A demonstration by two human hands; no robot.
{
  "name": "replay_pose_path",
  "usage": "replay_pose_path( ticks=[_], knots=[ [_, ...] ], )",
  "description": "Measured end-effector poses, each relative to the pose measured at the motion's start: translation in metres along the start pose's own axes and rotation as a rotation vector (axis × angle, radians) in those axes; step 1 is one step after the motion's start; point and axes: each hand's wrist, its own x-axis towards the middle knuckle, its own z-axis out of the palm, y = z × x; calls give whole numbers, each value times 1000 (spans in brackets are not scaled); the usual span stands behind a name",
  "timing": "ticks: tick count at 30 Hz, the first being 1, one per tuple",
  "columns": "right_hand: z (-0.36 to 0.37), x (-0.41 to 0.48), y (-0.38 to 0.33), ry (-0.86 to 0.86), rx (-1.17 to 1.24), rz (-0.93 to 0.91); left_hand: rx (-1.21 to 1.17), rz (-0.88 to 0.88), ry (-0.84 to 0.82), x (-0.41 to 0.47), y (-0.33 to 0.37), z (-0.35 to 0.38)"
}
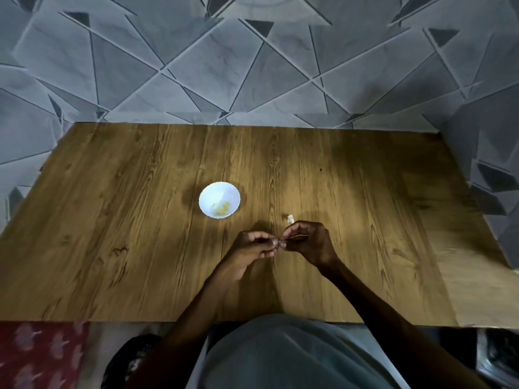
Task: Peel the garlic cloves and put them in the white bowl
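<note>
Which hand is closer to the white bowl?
The left hand. It is just on the person's side of the white bowl, slightly to its right. The right hand is farther right, its fingertips meeting the left's.

Pinched bit [279,244]: mostly covered by the fingertips of left hand [250,248] and right hand [309,242]; too small to identify.
White bowl contents [222,211]: yellowish, too small to count.
White scrap [290,219]: clove or peel, unclear.
Red cloth [39,355]: cut off, near left.
</note>
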Motion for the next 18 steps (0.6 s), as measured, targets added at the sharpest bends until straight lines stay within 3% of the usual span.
replay_pose_path(
  ticks=[7,10,14,18],
  knots=[
    [-1,-2,-9,-28,364,299,332,236,36,-3,5,3],
    [-4,2,-12,-71,378,371,316,228,24,-5,9,4],
    [2,5,-14,14,125,170,101,86,-38,-6,17,5],
    [7,9,-13,130,-223,-219,-134,-122,-54,-2,24,4]
  ],
)
